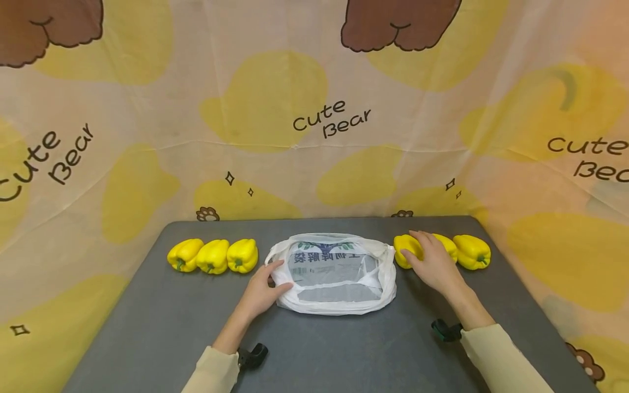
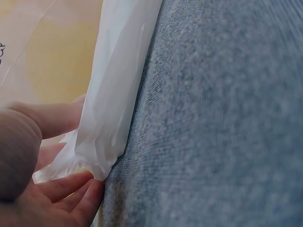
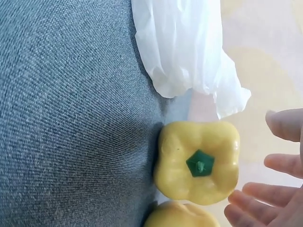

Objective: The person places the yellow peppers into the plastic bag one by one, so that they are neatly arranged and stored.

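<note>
A white plastic bag (image 1: 339, 308) with printed characters lies on the grey table, its mouth spread wide and facing up. My left hand (image 1: 261, 292) holds the bag's left end, thumb and fingers on either side of its edge; in the left wrist view the fingers (image 2: 71, 196) bend against the white film (image 2: 113, 85). My right hand (image 1: 434, 265) hovers over the nearest yellow bell pepper (image 1: 404, 245) of the right-hand group, fingers spread. In the right wrist view that pepper (image 3: 199, 182) shows its green stem, with the fingertips beside it, not wrapped round it.
Two more yellow peppers, one partly hidden by my right hand (image 1: 449, 248) and one at the far right (image 1: 472, 252), stand beside it. Three yellow peppers (image 1: 212, 256) line up left of the bag. A printed cloth (image 1: 265, 98) hangs behind the grey table (image 1: 162, 327).
</note>
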A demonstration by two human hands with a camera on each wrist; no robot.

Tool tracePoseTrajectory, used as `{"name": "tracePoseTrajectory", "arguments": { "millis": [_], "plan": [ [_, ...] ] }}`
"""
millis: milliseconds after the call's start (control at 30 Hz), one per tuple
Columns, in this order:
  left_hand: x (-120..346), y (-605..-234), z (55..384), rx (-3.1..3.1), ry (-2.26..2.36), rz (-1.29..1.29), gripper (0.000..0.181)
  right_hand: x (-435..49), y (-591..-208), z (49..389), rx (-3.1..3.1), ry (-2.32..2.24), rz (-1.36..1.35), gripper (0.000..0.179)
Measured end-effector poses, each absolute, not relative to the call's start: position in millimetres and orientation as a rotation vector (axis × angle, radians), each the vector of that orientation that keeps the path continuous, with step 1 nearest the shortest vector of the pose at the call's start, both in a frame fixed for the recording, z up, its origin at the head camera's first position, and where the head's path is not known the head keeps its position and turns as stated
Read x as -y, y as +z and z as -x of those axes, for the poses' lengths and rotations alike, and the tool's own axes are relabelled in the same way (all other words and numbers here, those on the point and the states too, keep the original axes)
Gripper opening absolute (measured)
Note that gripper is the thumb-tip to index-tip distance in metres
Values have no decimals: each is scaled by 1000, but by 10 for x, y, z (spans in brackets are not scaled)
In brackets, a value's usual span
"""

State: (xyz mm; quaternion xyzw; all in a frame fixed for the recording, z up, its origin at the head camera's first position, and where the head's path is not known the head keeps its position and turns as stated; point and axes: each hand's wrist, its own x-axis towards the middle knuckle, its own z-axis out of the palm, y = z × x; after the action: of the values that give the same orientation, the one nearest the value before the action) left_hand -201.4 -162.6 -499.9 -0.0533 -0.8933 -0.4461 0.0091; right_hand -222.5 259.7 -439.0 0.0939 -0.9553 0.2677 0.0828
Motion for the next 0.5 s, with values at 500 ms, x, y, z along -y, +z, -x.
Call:
{"name": "tracePoseTrajectory", "arguments": {
  "millis": [500],
  "plan": [
    [1670, -4985, 1974, 2762, -1441, 120, 62, -2579, -4496, 2288, 2849, 804, -274, 56]
  ]
}}
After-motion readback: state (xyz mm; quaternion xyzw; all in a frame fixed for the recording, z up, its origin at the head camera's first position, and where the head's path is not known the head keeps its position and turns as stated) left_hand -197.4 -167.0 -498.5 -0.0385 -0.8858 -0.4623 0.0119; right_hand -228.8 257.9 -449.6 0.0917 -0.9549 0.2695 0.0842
